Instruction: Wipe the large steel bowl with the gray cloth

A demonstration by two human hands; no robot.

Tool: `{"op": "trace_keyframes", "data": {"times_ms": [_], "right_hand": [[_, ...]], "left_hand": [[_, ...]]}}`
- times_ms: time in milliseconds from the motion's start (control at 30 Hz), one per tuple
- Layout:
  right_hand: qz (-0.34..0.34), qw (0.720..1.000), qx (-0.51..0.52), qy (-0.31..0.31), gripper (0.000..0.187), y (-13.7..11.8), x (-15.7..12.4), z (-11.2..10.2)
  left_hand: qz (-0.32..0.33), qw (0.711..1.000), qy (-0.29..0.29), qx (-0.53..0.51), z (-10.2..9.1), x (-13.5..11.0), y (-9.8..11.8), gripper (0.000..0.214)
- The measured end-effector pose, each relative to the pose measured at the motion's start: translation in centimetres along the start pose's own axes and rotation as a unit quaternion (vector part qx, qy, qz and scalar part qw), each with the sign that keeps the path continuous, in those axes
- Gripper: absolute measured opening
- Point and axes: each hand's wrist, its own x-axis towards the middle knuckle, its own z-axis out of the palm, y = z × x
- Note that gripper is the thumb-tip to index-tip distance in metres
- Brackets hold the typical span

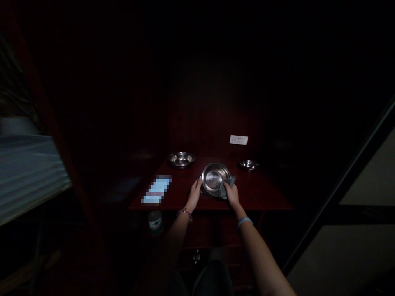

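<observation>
A shiny metal bowl (212,177) is tilted toward me above the dark red desk (182,197). My left hand (195,192) grips its left rim, thumb on the edge. On the bowl's lower right rim, my right hand (232,193) is closed around a grey-green cloth (223,190) that presses against the metal. The fingers beneath the cloth are hidden. Farther back on the left sits a wider metal bowl (181,160), and a smaller metal bowl (248,165) rests at the back right.
A pixelated bright rectangle (156,190) lies on the desk's left side. A white socket plate (238,140) is on the back wall. Below the desk's left front edge is a jar or bottle (155,222). Dark panels flank both sides, and a pale stack (27,172) is at far left.
</observation>
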Motion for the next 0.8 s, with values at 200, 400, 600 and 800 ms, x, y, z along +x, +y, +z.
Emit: {"op": "trace_keyframes", "data": {"times_ms": [200, 400, 600, 800], "right_hand": [[0.001, 1.0, 0.001, -0.004, 0.035, 0.09, 0.07, -0.06], [0.002, 1.0, -0.001, -0.003, 0.036, 0.18, 0.09, -0.02], [0.002, 1.0, -0.01, -0.007, 0.033, 0.0, -0.04, -0.03], [-0.005, 1.0, -0.012, -0.014, 0.032, -0.23, -0.13, -0.01]], "left_hand": [[0.001, 1.0, 0.003, -0.008, 0.03, -0.14, 0.38, 0.063], [0.0, 1.0, 0.005, -0.01, -0.07, -0.04, 0.02, 0.059], [0.011, 1.0, 0.0, -0.005, -0.12, 0.27, -0.46, 0.054], [-0.01, 1.0, 0.013, -0.016, 0.2, 0.05, 0.05, 0.057]]}}
